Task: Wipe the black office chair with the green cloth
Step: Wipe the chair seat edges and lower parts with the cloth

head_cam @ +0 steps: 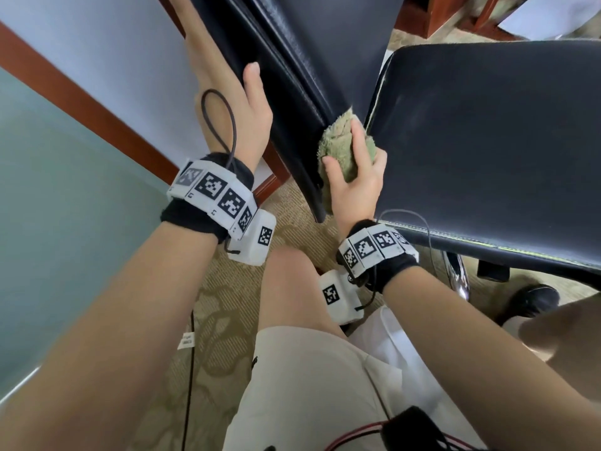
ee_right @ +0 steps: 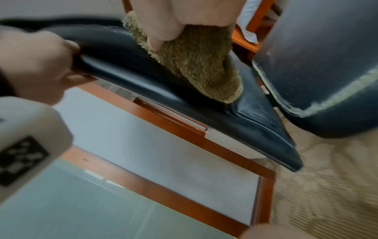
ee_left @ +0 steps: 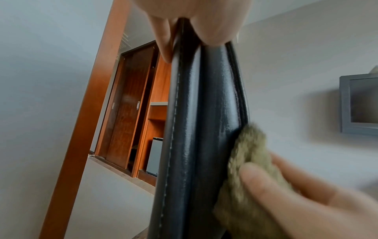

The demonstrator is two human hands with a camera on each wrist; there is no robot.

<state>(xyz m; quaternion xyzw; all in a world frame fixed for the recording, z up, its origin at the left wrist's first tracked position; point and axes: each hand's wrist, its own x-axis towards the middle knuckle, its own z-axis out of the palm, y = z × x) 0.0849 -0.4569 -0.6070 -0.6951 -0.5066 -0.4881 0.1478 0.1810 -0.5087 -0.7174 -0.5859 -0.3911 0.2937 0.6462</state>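
Observation:
The black office chair fills the upper half of the head view, its backrest (head_cam: 309, 60) standing left of the seat (head_cam: 487, 141). My left hand (head_cam: 234, 102) grips the backrest's side edge (ee_left: 200, 129), thumb on the front and fingers hidden behind. My right hand (head_cam: 357, 177) holds the bunched green cloth (head_cam: 338, 144) and presses it against the lower backrest, close to the gap beside the seat. In the right wrist view the cloth (ee_right: 194, 61) lies on the black leather (ee_right: 184, 100) under my fingers (ee_right: 163, 29). The cloth (ee_left: 245, 161) also shows in the left wrist view.
A grey wall panel with wooden trim (head_cam: 97, 102) and a frosted glass panel (head_cam: 65, 222) stand close behind the backrest on the left. Patterned carpet (head_cam: 227, 304) lies below, with my knee (head_cam: 289, 288), a chrome chair leg (head_cam: 458, 278) and a black caster (head_cam: 533, 301).

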